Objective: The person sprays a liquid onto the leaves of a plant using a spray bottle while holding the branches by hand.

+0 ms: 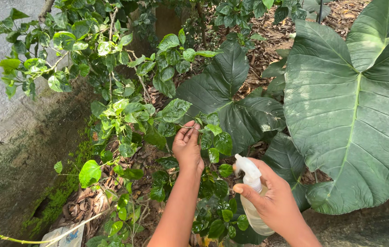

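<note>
Spray bottle (pixel 253 196), clear with a white nozzle, sits low and nearest, gripped in the right hand (pixel 272 201), index finger on the trigger. Just beyond, the left hand (pixel 188 145) pinches a thin twig (pixel 186 126) among small shiny leaves. Behind spreads a huge heart-shaped leaf (pixel 349 110) and a mossy wall (pixel 7 114).
</note>
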